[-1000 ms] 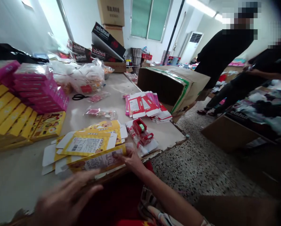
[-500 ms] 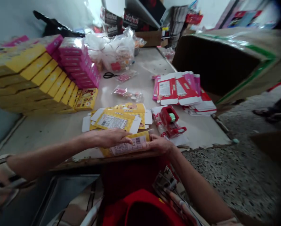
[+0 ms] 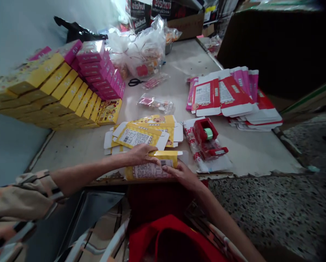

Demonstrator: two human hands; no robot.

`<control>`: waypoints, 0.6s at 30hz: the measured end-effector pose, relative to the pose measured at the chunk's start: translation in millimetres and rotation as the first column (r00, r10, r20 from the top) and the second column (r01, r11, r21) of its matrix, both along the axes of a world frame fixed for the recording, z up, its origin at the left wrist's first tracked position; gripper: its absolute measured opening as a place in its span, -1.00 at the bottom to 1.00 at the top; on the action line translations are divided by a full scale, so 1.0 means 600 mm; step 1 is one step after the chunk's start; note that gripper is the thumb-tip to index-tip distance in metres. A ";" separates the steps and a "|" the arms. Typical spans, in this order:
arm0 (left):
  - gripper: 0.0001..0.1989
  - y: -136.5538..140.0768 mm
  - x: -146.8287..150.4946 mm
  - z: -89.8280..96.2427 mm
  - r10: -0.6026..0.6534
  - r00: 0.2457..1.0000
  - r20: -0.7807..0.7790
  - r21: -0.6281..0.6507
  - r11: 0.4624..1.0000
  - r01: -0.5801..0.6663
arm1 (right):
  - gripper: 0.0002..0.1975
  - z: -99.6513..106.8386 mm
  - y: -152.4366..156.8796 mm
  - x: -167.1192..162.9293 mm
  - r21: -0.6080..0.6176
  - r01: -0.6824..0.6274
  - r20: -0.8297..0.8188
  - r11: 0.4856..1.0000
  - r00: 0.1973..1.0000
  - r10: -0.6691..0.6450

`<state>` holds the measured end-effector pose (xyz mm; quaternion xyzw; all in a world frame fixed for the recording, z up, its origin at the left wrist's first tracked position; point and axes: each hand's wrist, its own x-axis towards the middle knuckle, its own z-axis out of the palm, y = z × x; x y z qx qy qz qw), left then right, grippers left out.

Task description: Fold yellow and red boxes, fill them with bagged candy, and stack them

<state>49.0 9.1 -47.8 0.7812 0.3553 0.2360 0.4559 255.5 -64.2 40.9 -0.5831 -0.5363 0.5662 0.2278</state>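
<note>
A yellow carton with a printed white label lies at the table's front edge, partly opened up, its white flap showing at the right end. My left hand grips its upper side, fingers over the far edge and thumb on the face. At the carton's right end my right hand holds on, thumb on the label near the barcode, other fingers behind and hidden. Just beyond lie several flat yellow cartons, overlapping. To their right a red tape dispenser with a green roll rests on a plastic packet.
Stacked yellow boxes and pink boxes stand at the left. Flat red cartons lie at the right, before a large cardboard box. Black scissors, a clear packet and filled plastic bags sit farther back.
The view has shifted, so the table things appear farther left or right and higher. Both hands keep hold of the yellow carton, whose label now faces me more squarely.
</note>
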 end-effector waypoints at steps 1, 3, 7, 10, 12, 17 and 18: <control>-0.42 0.001 0.005 -0.006 0.049 0.999 0.020 0.027 0.998 -0.050 | -0.62 -0.008 -0.003 0.001 0.016 0.008 -0.026 1.000 1.000 -0.007; -0.39 0.004 0.009 -0.010 0.093 0.994 0.060 0.063 0.993 -0.097 | -0.60 -0.023 -0.010 0.001 0.089 0.050 -0.059 0.995 0.997 -0.045; -0.45 0.009 -0.009 0.007 0.046 0.994 0.096 0.113 0.992 -0.057 | -0.56 -0.033 -0.005 -0.010 0.135 0.101 -0.078 0.986 0.993 -0.091; -0.53 0.007 -0.038 0.028 0.152 0.968 0.199 0.031 0.986 -0.162 | -0.57 -0.010 0.018 -0.031 0.215 0.070 -0.069 0.974 0.996 -0.056; -0.56 0.001 -0.056 0.045 0.326 0.877 0.354 -0.188 0.943 -0.275 | -0.54 0.015 0.036 -0.051 0.460 0.115 0.037 0.881 0.988 -0.148; -0.47 -0.051 -0.056 0.073 0.718 0.305 0.626 -0.693 0.691 -0.206 | 0.07 0.054 0.054 -0.112 0.766 0.155 0.064 0.624 0.947 -0.314; -0.46 -0.069 -0.046 0.070 0.743 0.253 0.619 -0.730 0.664 -0.164 | 0.08 0.053 0.050 -0.122 0.682 0.165 0.009 0.713 0.972 -0.233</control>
